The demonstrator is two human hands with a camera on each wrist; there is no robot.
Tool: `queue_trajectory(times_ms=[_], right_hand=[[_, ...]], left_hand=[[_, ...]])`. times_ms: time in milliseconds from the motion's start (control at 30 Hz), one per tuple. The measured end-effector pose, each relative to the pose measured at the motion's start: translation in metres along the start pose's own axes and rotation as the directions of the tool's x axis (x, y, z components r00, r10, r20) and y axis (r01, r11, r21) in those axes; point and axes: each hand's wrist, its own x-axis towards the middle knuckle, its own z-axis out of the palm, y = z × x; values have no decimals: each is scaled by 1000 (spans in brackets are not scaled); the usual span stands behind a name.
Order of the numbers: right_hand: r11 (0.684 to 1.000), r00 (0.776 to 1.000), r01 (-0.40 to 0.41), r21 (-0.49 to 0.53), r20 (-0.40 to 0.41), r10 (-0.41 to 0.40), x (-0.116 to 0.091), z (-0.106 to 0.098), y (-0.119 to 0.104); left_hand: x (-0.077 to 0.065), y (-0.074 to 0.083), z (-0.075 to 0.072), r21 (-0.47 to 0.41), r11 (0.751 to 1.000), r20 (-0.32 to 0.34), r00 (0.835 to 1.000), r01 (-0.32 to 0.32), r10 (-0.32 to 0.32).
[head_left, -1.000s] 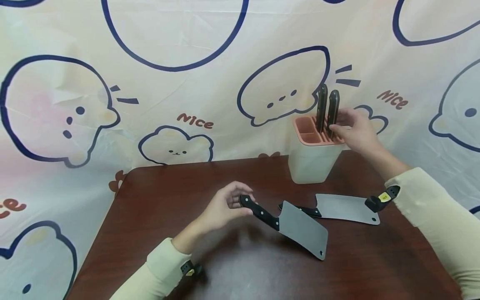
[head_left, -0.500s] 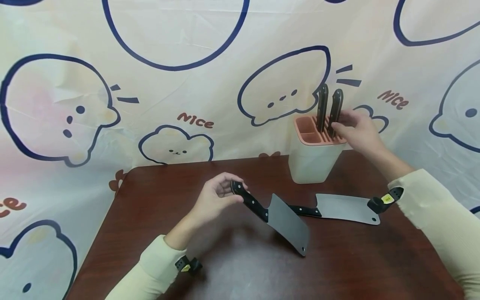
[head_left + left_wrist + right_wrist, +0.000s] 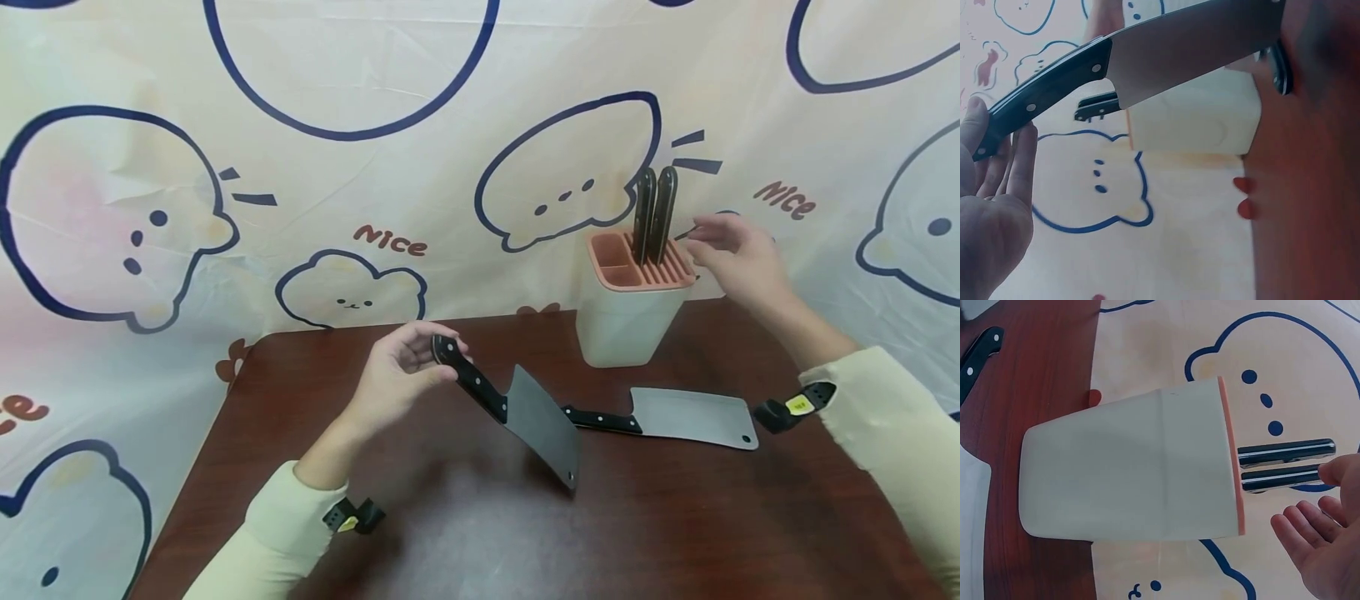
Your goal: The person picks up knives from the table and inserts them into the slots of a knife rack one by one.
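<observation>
My left hand (image 3: 393, 375) pinches the butt end of a cleaver's black riveted handle. The cleaver (image 3: 543, 429) slants down to the right, its blade corner low over the table. In the left wrist view the thumb and fingertips meet the cleaver (image 3: 1191, 53) only at the handle's end. At the right, my right hand (image 3: 742, 254) hovers beside the knife holder (image 3: 618, 333) with relaxed fingers. Two black-handled knives (image 3: 663, 215) stand in its slots, their blades hidden. In the right wrist view, the right hand's thumb (image 3: 1338, 472) overlaps the nearer handle's end.
A second cleaver (image 3: 693, 417) lies flat in front of the holder, handle to the left. The holder's pink top (image 3: 611, 246) has square compartments and slots. Behind the brown table (image 3: 450, 542) hangs a printed cloth (image 3: 420, 183). Each wrist wears a strapped camera.
My left hand has moved left and a little up with the cleaver. My right hand has let go of the right knife's handle and drawn away right; that handle now leans closer to its neighbour.
</observation>
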Motion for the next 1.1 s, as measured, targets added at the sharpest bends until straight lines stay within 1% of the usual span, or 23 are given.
queue_trajectory(times_ms=[133, 233, 333, 467, 600, 733, 800, 967, 1100], right_hand=[[1000, 1000, 7, -1, -12, -7, -3, -4, 0], [1000, 1000, 9, 6, -15, -9, -7, -6, -2], [999, 999, 36, 1, -16, -36, -11, -6, -7], [997, 997, 75, 9, 10, -76, -19, -4, -16], [994, 994, 97, 42, 49, -99, -26, 3, -28], [990, 989, 121, 72, 81, -127, -33, 10, -40], [986, 984, 140, 95, 96, -149, -37, 14, -47], [966, 967, 218, 139, 107, -233, -43, 27, -63], [954, 954, 252, 164, 121, -273, -48, 37, -75]], left_hand=[[2, 12, -9, 38, 999, -14, 1000, -23, 23], [3, 22, -15, 58, 998, -13, 999, -39, 40], [5, 32, -21, 86, 995, -15, 999, -51, 52], [10, 45, -23, 134, 990, -34, 998, -48, 53], [14, 55, -22, 199, 979, -57, 997, -46, 59], [20, 60, -20, 265, 962, -74, 994, -61, 84], [23, 61, -19, 277, 958, -81, 991, -77, 103], [33, 65, -12, 298, 946, -83, 984, -127, 158], [43, 69, -5, 315, 938, -77, 981, -145, 178]])
